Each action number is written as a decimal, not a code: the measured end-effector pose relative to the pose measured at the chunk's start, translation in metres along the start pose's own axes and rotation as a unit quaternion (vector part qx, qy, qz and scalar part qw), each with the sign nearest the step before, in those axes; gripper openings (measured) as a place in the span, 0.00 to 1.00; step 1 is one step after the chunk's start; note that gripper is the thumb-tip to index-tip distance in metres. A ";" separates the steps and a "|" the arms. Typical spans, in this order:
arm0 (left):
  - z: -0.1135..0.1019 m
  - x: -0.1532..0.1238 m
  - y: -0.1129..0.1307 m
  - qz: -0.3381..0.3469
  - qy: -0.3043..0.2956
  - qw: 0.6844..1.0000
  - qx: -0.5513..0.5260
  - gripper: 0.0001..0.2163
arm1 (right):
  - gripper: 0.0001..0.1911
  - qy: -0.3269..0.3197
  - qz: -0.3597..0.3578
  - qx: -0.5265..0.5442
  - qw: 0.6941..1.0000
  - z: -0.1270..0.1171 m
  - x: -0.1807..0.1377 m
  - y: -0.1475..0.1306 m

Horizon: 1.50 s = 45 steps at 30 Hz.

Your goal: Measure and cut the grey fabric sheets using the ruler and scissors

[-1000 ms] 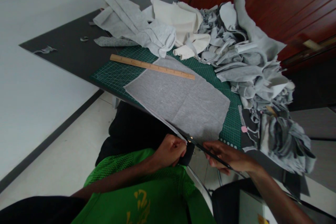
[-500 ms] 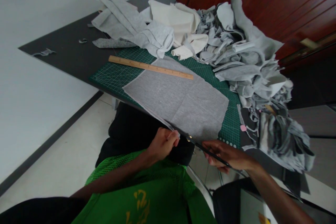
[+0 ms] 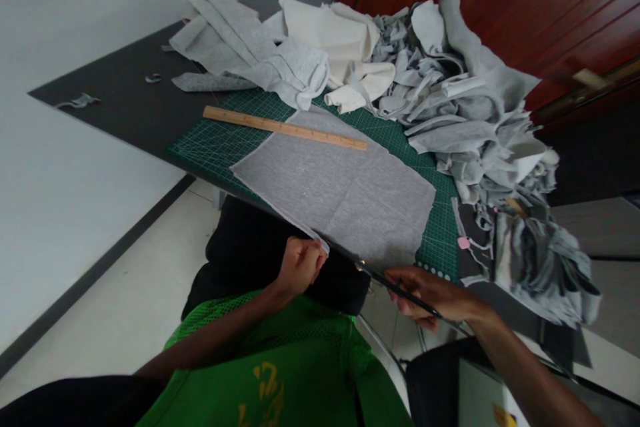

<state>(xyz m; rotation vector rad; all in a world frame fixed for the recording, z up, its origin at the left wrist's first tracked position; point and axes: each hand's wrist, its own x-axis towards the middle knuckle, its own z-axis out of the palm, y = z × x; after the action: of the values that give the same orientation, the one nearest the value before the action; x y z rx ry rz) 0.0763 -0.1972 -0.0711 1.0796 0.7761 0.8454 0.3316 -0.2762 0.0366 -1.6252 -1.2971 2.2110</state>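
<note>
A piece of grey fabric [image 3: 345,190] lies flat, its near edge along the table's front edge. My left hand [image 3: 301,267] is closed in a fist at that edge, pinching a narrow strip of the fabric. Black scissors [image 3: 370,272] with a gold-coloured pivot are in my right hand [image 3: 433,293], fingers wrapped round the handles. Their blades point left, along the fabric's near edge; whether the blades are apart is hard to make out. Across the fabric's far part lies a wooden ruler [image 3: 283,126].
Under the fabric is a green gridded cutting mat [image 3: 443,213]. Grey and cream cloth [image 3: 327,30] lies at the back, with a large heap of grey scraps [image 3: 467,107] to the right. Folded grey strips [image 3: 547,273] sit at the far right. Small scraps [image 3: 80,101] lie at the left.
My left hand has moved left, away from the scissors, taking the strip's end with it. My right hand and the scissors stay nearly in place. The view has shifted slightly.
</note>
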 end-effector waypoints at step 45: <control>0.000 -0.005 0.004 0.082 -0.026 0.993 0.077 0.31 | 0.34 -0.077 -0.058 0.031 0.995 -0.004 0.025 -0.005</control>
<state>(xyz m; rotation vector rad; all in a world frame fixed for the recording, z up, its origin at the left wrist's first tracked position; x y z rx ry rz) 0.0730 -0.2006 -0.0666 1.3125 0.7244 0.9025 0.3222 -0.2576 0.0211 -1.3467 -1.3085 2.3187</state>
